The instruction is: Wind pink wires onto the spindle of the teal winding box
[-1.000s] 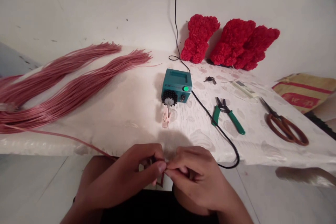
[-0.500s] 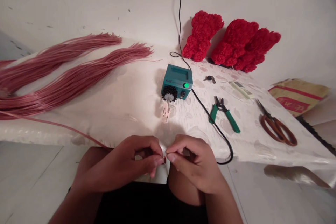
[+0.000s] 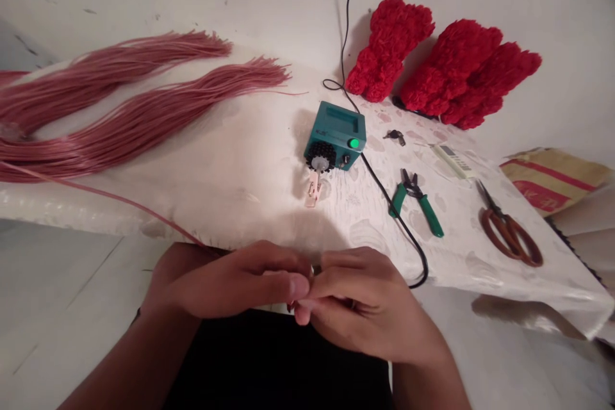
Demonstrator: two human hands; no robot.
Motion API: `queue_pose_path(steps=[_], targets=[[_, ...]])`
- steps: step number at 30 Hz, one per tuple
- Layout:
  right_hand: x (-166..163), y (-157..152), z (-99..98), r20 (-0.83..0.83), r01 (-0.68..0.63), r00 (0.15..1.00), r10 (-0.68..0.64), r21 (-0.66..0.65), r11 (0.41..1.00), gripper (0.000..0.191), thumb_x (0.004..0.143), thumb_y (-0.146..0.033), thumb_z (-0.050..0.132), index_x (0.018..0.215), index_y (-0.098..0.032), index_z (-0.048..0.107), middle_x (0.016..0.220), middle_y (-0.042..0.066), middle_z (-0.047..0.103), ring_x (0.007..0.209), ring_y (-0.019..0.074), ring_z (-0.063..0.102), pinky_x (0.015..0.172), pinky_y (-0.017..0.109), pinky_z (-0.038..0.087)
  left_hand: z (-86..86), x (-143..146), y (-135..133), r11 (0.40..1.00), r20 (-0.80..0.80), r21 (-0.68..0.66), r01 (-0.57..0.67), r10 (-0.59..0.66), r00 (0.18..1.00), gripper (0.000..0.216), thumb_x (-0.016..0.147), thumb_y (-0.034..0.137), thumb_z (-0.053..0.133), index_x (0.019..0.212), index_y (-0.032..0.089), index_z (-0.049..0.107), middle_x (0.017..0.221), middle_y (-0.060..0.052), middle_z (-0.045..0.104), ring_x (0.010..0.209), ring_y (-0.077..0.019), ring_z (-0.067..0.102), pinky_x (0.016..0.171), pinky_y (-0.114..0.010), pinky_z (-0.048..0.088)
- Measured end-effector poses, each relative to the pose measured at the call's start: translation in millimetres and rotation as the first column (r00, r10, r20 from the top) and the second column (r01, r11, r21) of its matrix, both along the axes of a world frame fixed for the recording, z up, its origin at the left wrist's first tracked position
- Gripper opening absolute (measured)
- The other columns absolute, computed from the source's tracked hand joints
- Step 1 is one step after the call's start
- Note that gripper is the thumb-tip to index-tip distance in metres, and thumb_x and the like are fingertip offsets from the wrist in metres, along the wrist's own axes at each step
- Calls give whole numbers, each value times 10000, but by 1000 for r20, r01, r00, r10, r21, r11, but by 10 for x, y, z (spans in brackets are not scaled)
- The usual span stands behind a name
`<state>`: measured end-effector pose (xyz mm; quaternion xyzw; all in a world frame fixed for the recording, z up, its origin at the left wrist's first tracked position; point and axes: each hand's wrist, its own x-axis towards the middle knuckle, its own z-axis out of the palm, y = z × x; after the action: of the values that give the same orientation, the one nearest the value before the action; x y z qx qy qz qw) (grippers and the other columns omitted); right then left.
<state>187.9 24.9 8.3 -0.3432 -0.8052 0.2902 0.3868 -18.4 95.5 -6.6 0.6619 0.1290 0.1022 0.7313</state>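
While the left hand (image 3: 235, 278) and the right hand (image 3: 365, 304) curl closed, their fingertips pinch a tiny thing (image 3: 291, 307) that is almost all hidden. A long pink wire (image 3: 120, 205) runs from near the left hand across the table (image 3: 230, 218) to two big bunches of pink wires (image 3: 120, 134). Farther off lie a green box (image 3: 335, 134) with a clip (image 3: 313, 189), green pliers (image 3: 417, 202), brown scissors (image 3: 509, 230), and fluffy red bears (image 3: 389, 48) by the wall.

Wire bundles (image 3: 139, 118) are lying left of a control box (image 3: 335, 136). Pliers (image 3: 417, 202) and scissors (image 3: 509, 234) are resting right, flower bears (image 3: 389, 48) standing behind.
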Motion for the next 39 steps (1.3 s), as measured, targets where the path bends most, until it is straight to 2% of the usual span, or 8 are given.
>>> queue_pose_path(steps=[3, 6, 9, 15, 28, 31, 34, 39], targets=[[-21, -15, 88, 12, -29, 1000, 29, -8, 1000, 148, 896, -63, 684, 824, -189, 714, 725, -60, 620, 653, 26, 541, 683, 132, 437, -10, -23, 23, 992, 23, -79, 99, -98, 995, 302, 998, 419, 547, 926, 178, 715, 815, -22, 710, 826, -143, 610, 812, -245, 463], [-38, -34, 173, 44, -43, 998, 43, -5, 999, 170, 902, -45, 654, 848, -198, 705, 709, -68, 603, 650, 28, 534, 702, 127, 435, -32, -45, 40, 976, 14, -139, 167, -166, 986, 302, 975, 446, 587, 918, 186, 730, 703, 2, 672, 719, -119, 581, 702, -216, 446], [-38, -48, 219, 105, -43, 994, 42, 12, 999, 135, 918, -80, 638, 845, -189, 671, 714, -63, 588, 641, 35, 516, 692, 146, 425, -50, -54, 37, 966, -12, -184, 182, -187, 982, 270, 936, 408, 646, 817, 173, 704, 653, 11, 617, 639, -102, 549, 598, -201, 411], [-15, -30, 226, 156, -49, 986, 50, -11, 999, 99, 931, -105, 624, 891, -194, 632, 728, -59, 581, 649, 50, 509, 669, 177, 419, -56, -60, 18, 978, -30, -174, 119, -126, 992, 210, 891, 318, 686, 746, 167, 663, 583, 36, 541, 521, -78, 446, 500, -206, 323], [24, 14, 111, 118, 36, 993, -28, -64, 997, 127, 879, -61, 647, 856, -184, 624, 675, -75, 499, 586, 30, 430, 578, 169, 351, -44, -110, 26, 999, -102, -35, 18, -22, 995, 190, 955, 303, 615, 922, 211, 778, 696, 13, 702, 664, -102, 606, 669, -203, 454], [12, 29, 106, 107, 57, 993, -49, -71, 996, 125, 882, -56, 641, 857, -178, 631, 667, -77, 480, 581, 29, 415, 561, 169, 335, -67, -104, 14, 997, -138, -37, -64, 59, 989, 177, 928, 310, 648, 885, 216, 792, 684, 14, 717, 658, -114, 617, 697, -225, 474], [4, 51, 108, 96, 90, 992, -84, -59, 994, 119, 897, -67, 640, 845, -173, 634, 652, -77, 465, 573, 33, 401, 551, 176, 328, -97, -88, -7, 985, -134, -58, -165, 156, 979, 162, 893, 297, 687, 819, 203, 796, 641, 9, 706, 607, -117, 591, 630, -234, 449], [21, 57, 101, 78, 125, 990, -122, -43, 991, 124, 881, -63, 653, 837, -179, 648, 634, -78, 475, 550, 40, 384, 537, 188, 327, -119, -70, -19, 976, -72, -62, -211, 206, 976, 191, 913, 322, 696, 824, 186, 796, 657, -1, 719, 604, -104, 596, 601, -229, 431]])
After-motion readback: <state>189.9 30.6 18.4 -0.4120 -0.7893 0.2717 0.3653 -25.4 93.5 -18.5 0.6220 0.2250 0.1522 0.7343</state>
